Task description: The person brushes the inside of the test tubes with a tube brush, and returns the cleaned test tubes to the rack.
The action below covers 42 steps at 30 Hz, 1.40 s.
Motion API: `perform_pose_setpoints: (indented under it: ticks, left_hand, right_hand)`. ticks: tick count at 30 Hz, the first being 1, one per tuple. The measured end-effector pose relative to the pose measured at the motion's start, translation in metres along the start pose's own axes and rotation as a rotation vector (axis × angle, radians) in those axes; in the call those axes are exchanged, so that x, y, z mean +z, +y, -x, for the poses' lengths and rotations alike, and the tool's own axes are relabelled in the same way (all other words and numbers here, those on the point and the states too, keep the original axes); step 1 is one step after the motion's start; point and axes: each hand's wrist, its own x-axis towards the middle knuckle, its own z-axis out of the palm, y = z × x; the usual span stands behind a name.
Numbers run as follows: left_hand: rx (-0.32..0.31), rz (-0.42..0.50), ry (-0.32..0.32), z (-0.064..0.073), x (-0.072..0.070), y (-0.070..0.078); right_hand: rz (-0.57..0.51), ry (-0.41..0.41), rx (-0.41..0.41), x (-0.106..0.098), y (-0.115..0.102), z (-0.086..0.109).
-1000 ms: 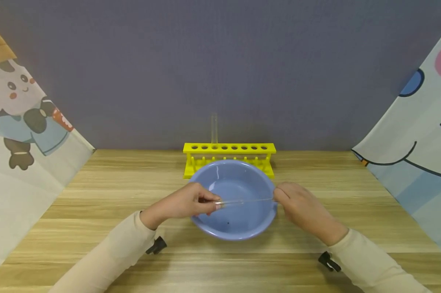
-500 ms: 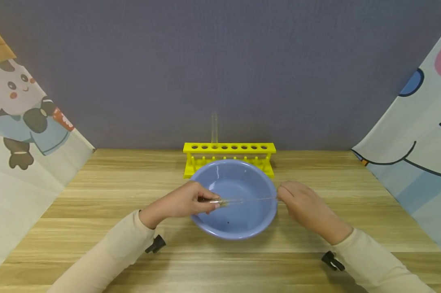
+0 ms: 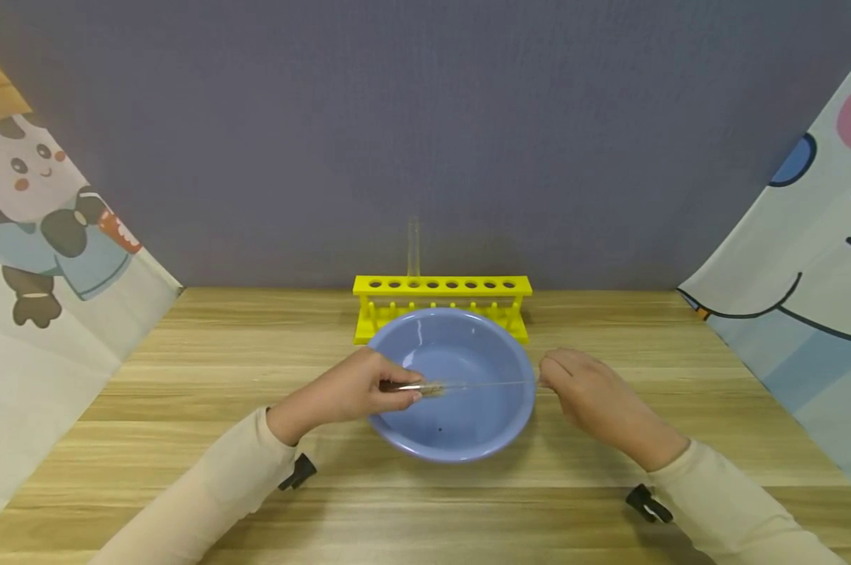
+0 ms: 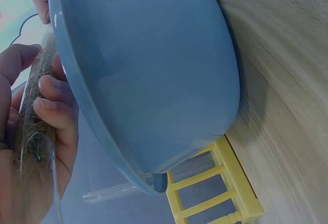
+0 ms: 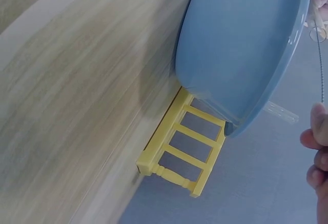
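Observation:
My left hand [image 3: 355, 388] grips a clear test tube [image 4: 55, 178] held roughly level above the blue basin [image 3: 468, 428]. Inside the tube, the bristles of a test tube brush [image 4: 38, 101] show between the fingers in the left wrist view. From the tube's mouth the brush's thin twisted wire handle [image 5: 321, 70] runs out to the right. My right hand [image 3: 595, 404] pinches the end of that wire beside the basin's right rim. Behind the basin stands a yellow test tube rack [image 3: 468, 285], with another clear test tube [image 3: 414, 251] upright in one of its holes.
The basin sits on a wood-grain table [image 3: 256, 329], close in front of the rack and hiding part of its base. A grey partition [image 3: 425, 118] rises behind. Printed cloths [image 3: 65, 220] hang at both sides. A small dark speck [image 3: 440, 429] lies in the basin.
My right hand has shifted slightly to the right, drawing the wire with it. The bristles appear a little further right in the tube. My left hand has barely moved.

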Motion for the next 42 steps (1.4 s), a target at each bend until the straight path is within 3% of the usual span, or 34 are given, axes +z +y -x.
perform_pose_setpoints:
  ticks: [6,16,28,34,38,42]
  left_hand:
    - [0.03,-0.045,0.014,0.0,0.001,-0.001]
    - [-0.001,-0.03,0.004,-0.004,0.0,0.001]
    - [-0.007,-0.033,0.024,-0.004,-0.003,0.0]
    - [-0.003,-0.039,0.033,-0.004,-0.004,0.001]
    - [0.038,-0.097,0.054,-0.004,-0.003,-0.001]
    - [0.145,-0.204,0.097,-0.005,-0.001,-0.005]
  right_hand:
    - [-0.016,-0.023,0.017,-0.002,0.0,0.001]
    - [-0.001,-0.033,0.086,-0.003,-0.001,0.002]
    - [0.029,0.035,0.071,0.0,-0.003,-0.003]
    - [0.056,-0.003,0.07,0.0,-0.007,-0.008]
    - [0.033,-0.075,0.089,-0.001,-0.008,-0.009]
    - [-0.009,-0.125,0.114,-0.003,-0.008,-0.011]
